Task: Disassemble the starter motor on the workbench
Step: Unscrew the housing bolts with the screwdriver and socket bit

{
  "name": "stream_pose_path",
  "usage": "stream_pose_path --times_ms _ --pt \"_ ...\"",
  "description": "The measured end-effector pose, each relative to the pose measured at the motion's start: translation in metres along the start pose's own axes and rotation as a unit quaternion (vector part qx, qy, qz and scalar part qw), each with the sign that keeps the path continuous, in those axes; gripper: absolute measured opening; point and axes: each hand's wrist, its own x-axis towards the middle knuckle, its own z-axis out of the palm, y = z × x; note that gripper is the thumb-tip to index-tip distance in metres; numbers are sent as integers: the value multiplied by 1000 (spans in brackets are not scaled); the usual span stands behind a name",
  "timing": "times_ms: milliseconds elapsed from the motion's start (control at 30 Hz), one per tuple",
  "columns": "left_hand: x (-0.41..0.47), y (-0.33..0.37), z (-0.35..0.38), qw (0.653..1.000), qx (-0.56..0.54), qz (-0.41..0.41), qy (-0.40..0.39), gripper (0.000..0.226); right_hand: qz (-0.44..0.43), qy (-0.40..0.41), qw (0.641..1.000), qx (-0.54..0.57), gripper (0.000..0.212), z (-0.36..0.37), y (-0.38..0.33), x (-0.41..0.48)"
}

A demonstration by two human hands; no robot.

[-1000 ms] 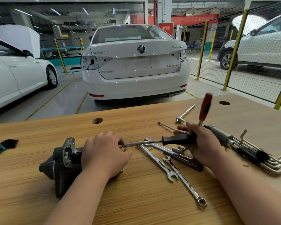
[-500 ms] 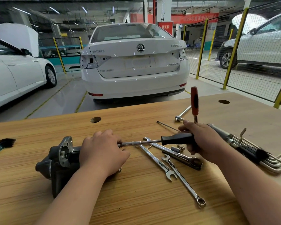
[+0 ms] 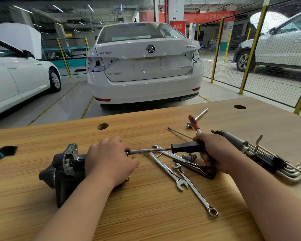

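Observation:
The dark grey starter motor lies on its side on the wooden workbench, flange end pointing left. My left hand wraps over its body and covers the right end. My right hand grips the black handle of a socket driver lying level; its steel shaft runs left to the motor end under my left fingers. The same hand also holds a red-handled tool that sticks up and leans left.
Combination wrenches and a small socket lie between my hands. A set of hex keys and a grey cylindrical tool lie at the right. A T-bar and thin rod sit farther back; a glove lies at left.
The red-handled tool in my right hand has swung from leaning right, through upright, to leaning left, turning with the driver. My left hand stays on the motor.

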Motion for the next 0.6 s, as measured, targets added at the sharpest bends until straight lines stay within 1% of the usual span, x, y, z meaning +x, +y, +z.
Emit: stream_pose_path --times_ms 67,167,333,467,533,600 --pt "1 -1 0 1000 5 1 -3 45 -14 -6 1000 6 22 0 1 1" --pt "2 -1 1 1000 19 2 -19 49 -35 -23 998 49 12 -3 2 1" --pt "4 0 0 998 46 -2 -50 51 -51 -70 991 102 27 -7 0 1" --pt "4 1 0 998 43 -7 -42 46 -60 -85 989 109 33 -10 1 1" --pt "2 1 1 999 35 -8 -28 44 -69 -88 990 84 27 -10 3 0" --pt "2 1 2 1000 25 -5 -9 42 -78 -64 994 38 15 -8 3 -1"
